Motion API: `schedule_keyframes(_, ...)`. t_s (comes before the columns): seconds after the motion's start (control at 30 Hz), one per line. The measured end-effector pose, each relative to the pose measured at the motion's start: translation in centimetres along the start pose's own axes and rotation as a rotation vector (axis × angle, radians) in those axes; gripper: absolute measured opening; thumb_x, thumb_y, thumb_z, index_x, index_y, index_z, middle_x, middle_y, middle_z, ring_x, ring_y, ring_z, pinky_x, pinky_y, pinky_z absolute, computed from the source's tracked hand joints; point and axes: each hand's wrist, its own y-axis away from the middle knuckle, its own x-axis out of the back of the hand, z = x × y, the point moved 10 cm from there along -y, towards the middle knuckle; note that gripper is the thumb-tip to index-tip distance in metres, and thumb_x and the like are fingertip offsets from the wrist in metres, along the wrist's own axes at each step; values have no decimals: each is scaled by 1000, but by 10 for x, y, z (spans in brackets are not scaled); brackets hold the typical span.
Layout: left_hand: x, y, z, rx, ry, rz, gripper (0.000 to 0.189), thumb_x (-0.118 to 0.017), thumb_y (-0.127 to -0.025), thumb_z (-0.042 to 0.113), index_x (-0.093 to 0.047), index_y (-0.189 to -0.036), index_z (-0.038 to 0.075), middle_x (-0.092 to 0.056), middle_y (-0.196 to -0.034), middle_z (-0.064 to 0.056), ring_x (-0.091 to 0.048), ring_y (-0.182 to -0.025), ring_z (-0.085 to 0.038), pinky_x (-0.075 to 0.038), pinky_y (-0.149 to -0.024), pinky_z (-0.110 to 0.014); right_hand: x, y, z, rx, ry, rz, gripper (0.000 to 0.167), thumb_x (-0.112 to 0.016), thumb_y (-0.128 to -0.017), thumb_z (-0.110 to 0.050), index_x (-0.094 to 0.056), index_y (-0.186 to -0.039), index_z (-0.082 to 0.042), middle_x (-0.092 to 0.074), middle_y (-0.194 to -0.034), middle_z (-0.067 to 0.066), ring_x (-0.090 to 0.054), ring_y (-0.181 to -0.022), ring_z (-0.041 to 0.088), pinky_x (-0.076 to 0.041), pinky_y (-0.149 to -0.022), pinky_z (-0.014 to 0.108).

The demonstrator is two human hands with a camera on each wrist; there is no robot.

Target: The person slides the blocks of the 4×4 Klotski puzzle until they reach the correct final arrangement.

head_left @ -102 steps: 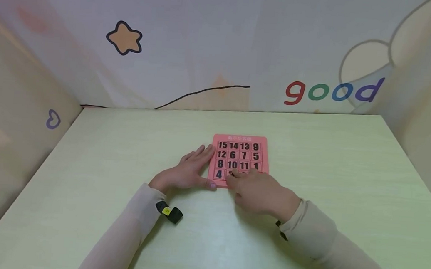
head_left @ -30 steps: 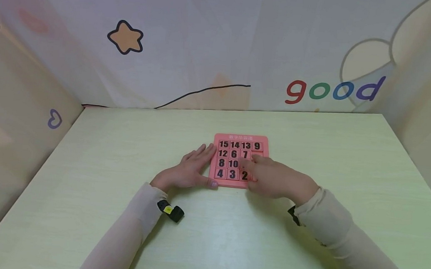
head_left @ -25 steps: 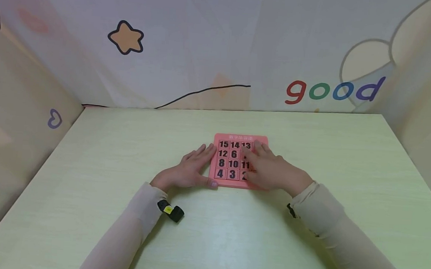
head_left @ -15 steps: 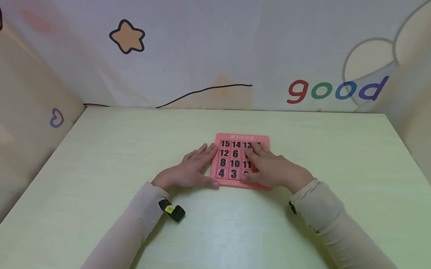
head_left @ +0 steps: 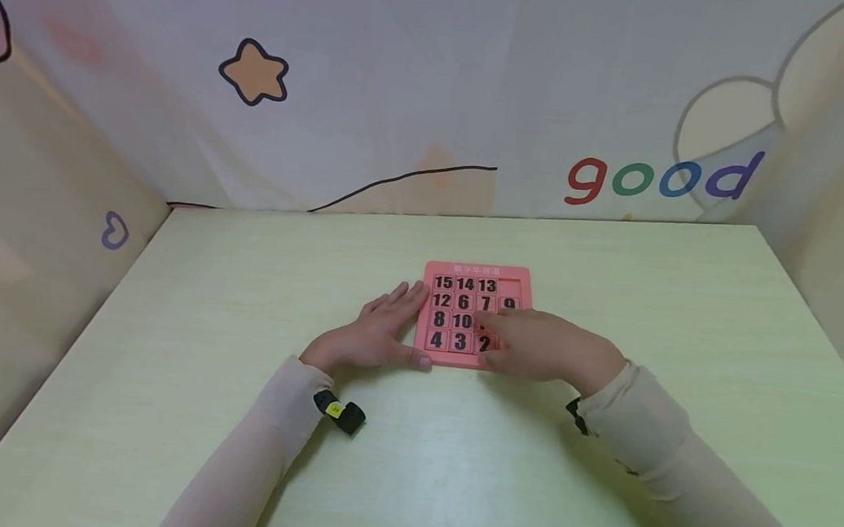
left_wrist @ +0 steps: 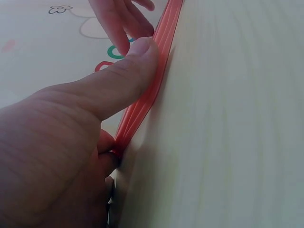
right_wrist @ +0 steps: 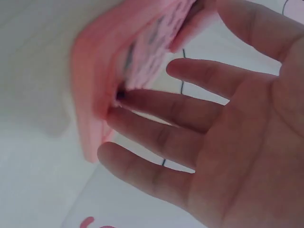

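A pink number slide puzzle (head_left: 432, 268) lies on the table, its black-numbered tiles in a square grid. The top right cell is bare, and tile 9 (head_left: 510, 303) sits one row below it. My left hand (head_left: 365, 337) steadies the puzzle: straight fingers rest along its left side, and the thumb (left_wrist: 128, 76) presses the near edge by the corner. Over the lower right tiles lies my right hand (head_left: 552, 346), covering most of the right column there. In the right wrist view its fingers (right_wrist: 161, 133) are outstretched, with fingertips right at the puzzle's rim (right_wrist: 85, 80).
The pale wooden table (head_left: 282, 262) extends all round the puzzle. Behind it stands a printed cloth backdrop (head_left: 405, 91) with a star and the word "good", and similar cloth walls flank both sides. A dark wrist strap (head_left: 341, 411) sits at my left cuff.
Tile 9 has slid down one cell from the top right corner. My right hand went from the bottom row up to that corner, then back toward me. The left hand stayed put.
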Motion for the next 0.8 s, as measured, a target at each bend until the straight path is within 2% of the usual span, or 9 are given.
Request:
schedule_keyframes(0.03, 0, 0, 1, 0, 2, 0, 111, -73, -88, 55, 1, -163, 20, 6, -168, 6, 16, -151, -13, 7, -121, -38, 1, 1, -2, 12, -9, -5, 63, -63, -99, -29, -42, -154, -5, -61, -132, 17, -59, -110, 29, -48, -98, 48)
schedule_keyframes(0.1, 0, 0, 2, 0, 2, -1, 111, -73, -88, 55, 1, -163, 20, 6, -168, 6, 16, -151, -12, 7, -121, -38, 4, 1, -5, 43, -21, 2, 60, -62, -99, -26, -44, -152, -3, -64, -128, 15, -58, -99, 24, -49, -91, 43)
schedule_keyframes(0.17, 1, 0, 2, 0, 3, -1, 111, -73, -88, 55, 1, -163, 20, 6, -168, 6, 16, -151, -12, 7, -121, -38, 9, -1, -8, 56, -28, 17, 58, -60, -99, -23, -45, -151, -1, -62, -132, 16, -59, -105, 26, -49, -95, 44)
schedule_keyframes(0.23, 1, 0, 2, -4, 4, 3, 111, -73, -88, 54, 1, -163, 20, 6, -168, 5, 16, -151, -13, 7, -121, -38, 12, -6, -8, 43, -30, 34, 58, -58, -100, -23, -44, -152, -1, -54, -143, 22, -55, -124, 33, -45, -105, 49)
schedule_keyframes(0.27, 1, 0, 1, -4, 5, 4, 111, -73, -88, 54, 1, -164, 20, 6, -168, 6, 16, -151, -12, 7, -121, -38, 13, -9, -7, 33, -28, 46, 58, -58, -100, -23, -44, -152, -1, -42, -153, 23, -45, -136, 36, -38, -111, 52)
schedule_keyframes(0.33, -1, -1, -1, -2, 8, 3, 111, -74, -88, 54, 0, -164, 20, 6, -168, 6, 16, -151, -12, 7, -121, -38, 14, -17, -3, -10, -36, 49, 61, -58, -101, -26, -40, -155, -5, -31, -159, 25, -26, -148, 40, -27, -116, 57)
schedule_keyframes(0.47, -4, -3, -2, 1, 18, -2, 112, -74, -87, 56, 0, -164, 21, 6, -168, 8, 16, -151, -9, 6, -121, -38, 7, -32, 5, -86, -54, 16, 72, -59, -101, -37, -28, -161, -13, -17, -165, 22, -11, -152, 38, -17, -118, 61)
schedule_keyframes(0.57, -4, -3, 0, -3, 18, -2, 113, -74, -86, 56, 0, -164, 21, 6, -168, 8, 16, -151, -10, 6, -121, -38, 1, -38, 8, -117, -51, -31, 81, -58, -100, -45, -18, -163, -14, -10, -167, 21, -5, -153, 37, -16, -116, 64)
schedule_keyframes(0.8, -1, 0, -1, 13, 7, -5, 113, -74, -86, 57, 1, -163, 22, 7, -167, 9, 17, -150, -9, 7, -121, -37, -1, -39, 7, -125, -34, -78, 87, -58, -99, -51, -13, -163, -11, -6, -167, 19, -2, -153, 36, -15, -116, 65)
